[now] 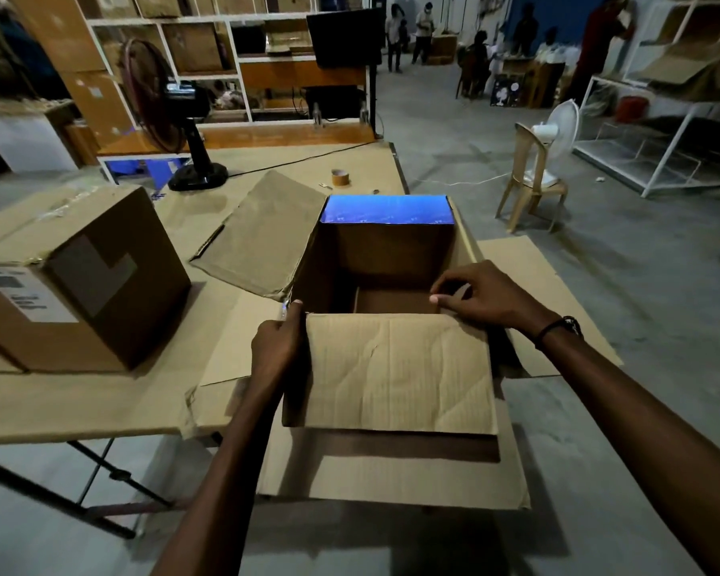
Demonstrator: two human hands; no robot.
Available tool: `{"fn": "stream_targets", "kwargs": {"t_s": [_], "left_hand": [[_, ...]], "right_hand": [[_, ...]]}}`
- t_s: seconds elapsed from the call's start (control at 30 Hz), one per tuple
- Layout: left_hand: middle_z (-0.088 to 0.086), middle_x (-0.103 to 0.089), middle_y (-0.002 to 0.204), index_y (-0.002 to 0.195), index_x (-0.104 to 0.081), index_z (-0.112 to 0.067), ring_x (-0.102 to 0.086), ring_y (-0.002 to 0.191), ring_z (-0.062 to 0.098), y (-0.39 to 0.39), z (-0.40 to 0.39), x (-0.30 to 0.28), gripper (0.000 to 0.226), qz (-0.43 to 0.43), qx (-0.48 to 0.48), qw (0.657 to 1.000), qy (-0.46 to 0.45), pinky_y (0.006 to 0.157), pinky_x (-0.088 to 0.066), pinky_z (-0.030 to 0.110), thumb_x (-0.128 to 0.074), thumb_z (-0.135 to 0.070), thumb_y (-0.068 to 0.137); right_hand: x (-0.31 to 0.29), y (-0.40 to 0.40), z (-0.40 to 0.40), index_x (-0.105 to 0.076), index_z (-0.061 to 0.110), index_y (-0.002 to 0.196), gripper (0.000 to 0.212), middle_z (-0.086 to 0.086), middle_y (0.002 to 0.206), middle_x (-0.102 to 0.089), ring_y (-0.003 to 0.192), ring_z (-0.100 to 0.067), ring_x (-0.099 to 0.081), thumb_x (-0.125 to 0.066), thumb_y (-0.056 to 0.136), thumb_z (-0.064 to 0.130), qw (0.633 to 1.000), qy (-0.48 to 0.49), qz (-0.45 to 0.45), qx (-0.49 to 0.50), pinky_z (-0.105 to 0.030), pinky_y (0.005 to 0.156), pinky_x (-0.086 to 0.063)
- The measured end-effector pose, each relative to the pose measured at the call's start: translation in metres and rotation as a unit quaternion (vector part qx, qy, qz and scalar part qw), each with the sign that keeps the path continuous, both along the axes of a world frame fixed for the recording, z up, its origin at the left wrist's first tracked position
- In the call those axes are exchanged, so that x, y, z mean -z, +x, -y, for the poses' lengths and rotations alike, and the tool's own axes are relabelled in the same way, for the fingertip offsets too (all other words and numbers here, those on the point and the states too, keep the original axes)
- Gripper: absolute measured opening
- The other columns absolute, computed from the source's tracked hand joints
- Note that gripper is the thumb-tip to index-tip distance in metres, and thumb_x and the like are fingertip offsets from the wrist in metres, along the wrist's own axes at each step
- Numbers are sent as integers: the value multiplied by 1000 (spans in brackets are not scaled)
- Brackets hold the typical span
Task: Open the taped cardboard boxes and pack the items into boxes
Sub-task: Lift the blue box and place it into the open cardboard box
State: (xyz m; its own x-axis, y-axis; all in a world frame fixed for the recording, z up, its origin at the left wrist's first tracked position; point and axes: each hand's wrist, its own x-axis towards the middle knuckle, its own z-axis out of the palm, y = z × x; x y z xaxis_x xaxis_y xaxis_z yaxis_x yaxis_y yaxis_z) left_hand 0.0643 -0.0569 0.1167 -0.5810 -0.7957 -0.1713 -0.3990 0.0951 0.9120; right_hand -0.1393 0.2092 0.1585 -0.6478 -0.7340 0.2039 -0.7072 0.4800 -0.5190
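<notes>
An open cardboard box [387, 259] stands on the table in front of me, its inside bare and dark. Its near flap [395, 372] folds down toward me and its left flap [262, 230] lies spread on the table. My left hand [277, 351] grips the near flap's left edge at the box corner. My right hand [483, 297] pinches the rim at the box's near right corner. A closed, taped cardboard box [80, 280] with a white label sits to the left.
The table [80, 405] is covered with cardboard sheets. A roll of brown tape [340, 177] and a black fan base [198, 176] stand at the far side. A plastic chair [531, 176] with a white fan is to the right. People stand in the background.
</notes>
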Motion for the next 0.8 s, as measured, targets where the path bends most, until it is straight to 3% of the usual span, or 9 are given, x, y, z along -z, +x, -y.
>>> {"fn": "stream_targets", "kwargs": {"t_s": [0.07,0.17,0.27,0.37,0.47,0.57,0.67,0.8], "left_hand": [[11,-63,94,98,-63,-4,-60,87,27,-2,4,1,65,-4,-18,1000,9,74,-50,38,-55,-68,88],[9,-64,109,112,-56,-16,-63,99,28,-3,7,-2,64,-20,-36,999,24,90,-58,50,-64,-66,73],[8,-68,122,117,-58,-29,-65,109,30,-8,11,-9,59,-54,-22,998,18,97,-57,53,-65,-69,75],[14,-66,131,131,-63,-16,-60,121,36,-17,14,-12,61,-26,1,999,-33,103,-52,48,-53,-64,95],[22,-69,115,103,-68,-4,-63,112,38,-24,17,-8,52,-28,5,997,-74,89,-50,41,-48,-52,102],[17,-63,77,68,-54,-9,-60,84,36,-23,15,-9,51,-31,5,997,-77,71,-38,37,-51,-44,105],[12,-54,61,64,-50,-2,-52,67,30,-19,10,-4,59,-40,14,995,-89,63,-35,38,-50,-44,105],[10,-57,65,67,-52,-3,-59,74,34,-25,-6,-9,56,-21,37,993,-110,67,-41,39,-49,-44,106]], "right_hand": [[6,-4,-5,-75,29,95,17,9,94,-74,78,-10,-70,-77,80,35,993,-54,-47,98,-40,78,-60],[11,-10,-10,-68,16,112,41,-9,113,-68,105,-31,-63,-79,74,26,969,-46,-103,219,-38,86,-52],[12,-19,-13,-56,11,127,62,-18,123,-63,115,-41,-61,-78,77,39,950,47,-22,309,-42,88,-50],[11,-23,-9,-64,10,122,48,-18,117,-68,109,-42,-64,-71,80,34,944,74,21,319,-40,84,-53],[8,-24,-1,-68,7,108,31,-19,105,-69,101,-45,-65,-65,81,22,949,73,-26,305,-39,76,-52],[-2,-28,1,-69,7,102,25,-19,100,-69,96,-45,-66,-63,82,19,947,63,-54,310,-35,69,-45],[-8,-34,-1,-70,9,96,20,-18,93,-71,89,-43,-66,-64,80,20,945,55,-70,314,-32,65,-42],[6,-36,-12,-72,10,108,29,-19,106,-72,101,-44,-66,-65,85,26,939,71,-43,334,-39,77,-52]]}}
